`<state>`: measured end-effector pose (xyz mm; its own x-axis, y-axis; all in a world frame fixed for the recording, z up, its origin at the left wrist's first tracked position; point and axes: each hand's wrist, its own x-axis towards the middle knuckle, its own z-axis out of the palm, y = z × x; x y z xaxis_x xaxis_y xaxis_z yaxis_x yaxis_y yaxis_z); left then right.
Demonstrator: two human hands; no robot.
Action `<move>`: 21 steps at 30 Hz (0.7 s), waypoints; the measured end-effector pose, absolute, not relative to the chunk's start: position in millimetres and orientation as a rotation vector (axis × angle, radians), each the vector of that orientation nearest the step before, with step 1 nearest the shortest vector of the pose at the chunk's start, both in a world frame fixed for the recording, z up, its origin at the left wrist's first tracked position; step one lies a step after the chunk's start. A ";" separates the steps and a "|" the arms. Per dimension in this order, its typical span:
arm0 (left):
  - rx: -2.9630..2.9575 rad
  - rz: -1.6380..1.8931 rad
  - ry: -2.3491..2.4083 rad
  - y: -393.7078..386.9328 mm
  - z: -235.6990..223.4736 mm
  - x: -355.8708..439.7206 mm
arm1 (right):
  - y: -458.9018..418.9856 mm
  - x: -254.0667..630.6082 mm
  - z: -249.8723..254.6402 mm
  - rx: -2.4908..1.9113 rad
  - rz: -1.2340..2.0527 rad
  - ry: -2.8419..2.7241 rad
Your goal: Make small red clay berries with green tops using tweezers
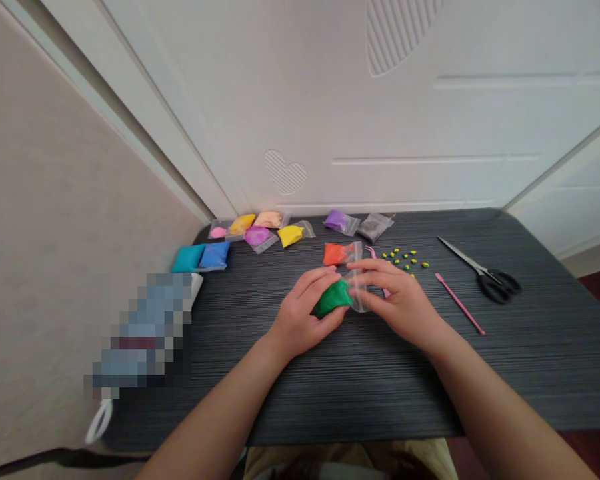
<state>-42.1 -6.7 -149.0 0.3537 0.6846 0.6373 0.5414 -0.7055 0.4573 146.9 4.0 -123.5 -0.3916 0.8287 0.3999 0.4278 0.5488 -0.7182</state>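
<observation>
A small clear zip bag of green modelling clay (334,298) is between my hands, just above the dark table. My left hand (300,313) wraps around the clay-filled end, thumb below and fingers above. At the bag's clear flap, my right hand (395,293) has its fingertips and thumb on the plastic; those fingertips are slightly blurred. Behind the hands lies a bag of orange-red clay (335,254). Pink tweezers (371,252) are partly hidden by my right hand. Beyond it sit several tiny green-and-yellow clay pieces (407,267).
Black-handled scissors (485,275) and a pink modelling tool (460,303) lie to the right. More clay bags stand along the back, including a yellow one (291,235), a purple one (337,221) and a grey one (374,227). Blue clay bags (214,255) and a pixelated object (145,333) are left.
</observation>
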 end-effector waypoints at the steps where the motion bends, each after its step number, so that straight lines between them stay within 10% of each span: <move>1: 2.436 1.283 1.126 -6.9 -148.9 -42.2 | 3.8 147.5 -123.1 -1.007 0.700 -2.033; 21: 2.535 1.444 1.000 -7.9 -152.8 -46.1 | -1.6 147.9 -116.5 -0.977 0.701 -2.118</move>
